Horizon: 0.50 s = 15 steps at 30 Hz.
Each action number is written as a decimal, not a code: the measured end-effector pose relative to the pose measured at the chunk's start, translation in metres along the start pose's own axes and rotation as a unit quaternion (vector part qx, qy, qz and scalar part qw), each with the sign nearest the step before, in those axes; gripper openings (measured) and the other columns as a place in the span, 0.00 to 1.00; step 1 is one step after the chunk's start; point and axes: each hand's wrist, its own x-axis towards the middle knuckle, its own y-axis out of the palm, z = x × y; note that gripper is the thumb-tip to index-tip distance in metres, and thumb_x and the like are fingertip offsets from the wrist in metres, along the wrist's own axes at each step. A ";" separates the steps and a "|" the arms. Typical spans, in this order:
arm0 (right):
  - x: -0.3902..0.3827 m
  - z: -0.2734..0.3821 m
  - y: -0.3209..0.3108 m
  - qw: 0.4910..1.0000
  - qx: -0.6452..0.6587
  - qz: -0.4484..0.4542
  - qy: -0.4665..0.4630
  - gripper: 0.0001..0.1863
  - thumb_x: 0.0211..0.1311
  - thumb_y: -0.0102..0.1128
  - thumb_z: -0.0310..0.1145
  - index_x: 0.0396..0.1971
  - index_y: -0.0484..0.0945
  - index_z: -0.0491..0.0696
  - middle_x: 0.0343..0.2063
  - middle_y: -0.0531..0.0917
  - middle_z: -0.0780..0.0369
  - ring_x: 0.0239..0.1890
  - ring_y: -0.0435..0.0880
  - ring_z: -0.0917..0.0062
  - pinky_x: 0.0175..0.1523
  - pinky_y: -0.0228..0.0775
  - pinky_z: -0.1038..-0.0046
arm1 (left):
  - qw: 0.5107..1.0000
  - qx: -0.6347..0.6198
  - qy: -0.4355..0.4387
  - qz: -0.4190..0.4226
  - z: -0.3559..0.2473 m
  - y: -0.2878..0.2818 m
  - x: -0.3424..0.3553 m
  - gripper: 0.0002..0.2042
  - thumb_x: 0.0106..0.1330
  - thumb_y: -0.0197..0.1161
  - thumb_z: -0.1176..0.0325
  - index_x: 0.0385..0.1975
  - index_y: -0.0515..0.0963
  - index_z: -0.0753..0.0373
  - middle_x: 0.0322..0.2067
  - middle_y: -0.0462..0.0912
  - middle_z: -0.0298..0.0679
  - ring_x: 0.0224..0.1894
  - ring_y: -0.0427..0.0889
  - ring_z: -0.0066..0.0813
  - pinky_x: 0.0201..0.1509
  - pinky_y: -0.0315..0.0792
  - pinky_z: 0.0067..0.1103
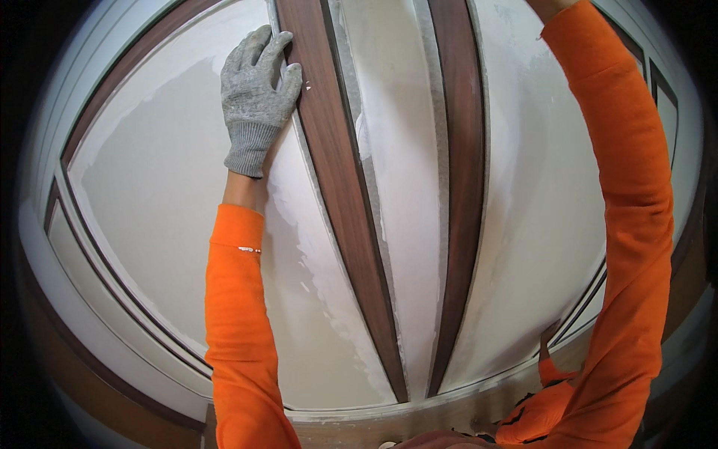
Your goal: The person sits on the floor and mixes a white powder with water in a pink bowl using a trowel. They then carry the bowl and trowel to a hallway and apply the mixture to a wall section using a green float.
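Note:
In a grey knitted glove with pale smudges, my left hand (262, 86) lies against the white panelled surface. Its fingers are outstretched and slightly apart, with nothing seen in them. The fingertips and thumb reach the edge of a dark brown wooden strip (329, 120). White patches of what looks like filler (307, 254) run along the panel beside that strip. My right arm, in an orange sleeve (632, 172), stretches up past the upper right edge. Only a bit of bare wrist (550, 6) shows there; the right hand is cut off.
A second brown strip (465, 135) runs down right of a narrow pale panel (400, 112). Larger pale panels (535, 135) lie to either side. At lower right, a person's orange sleeve (553, 372) and bare forearm show partly behind my arm. Dark-edged trim borders the left side.

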 end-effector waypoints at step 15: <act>0.056 -0.025 0.032 0.991 -0.017 -0.136 -0.007 0.16 0.67 0.50 0.28 0.50 0.82 0.42 0.50 0.84 0.43 0.51 0.86 0.54 0.59 0.78 0.57 | 1.000 -0.017 0.004 -0.015 -0.009 0.005 0.004 0.23 0.69 0.62 0.52 0.63 0.78 0.49 0.66 0.75 0.42 0.70 0.69 0.42 0.76 0.61 0.38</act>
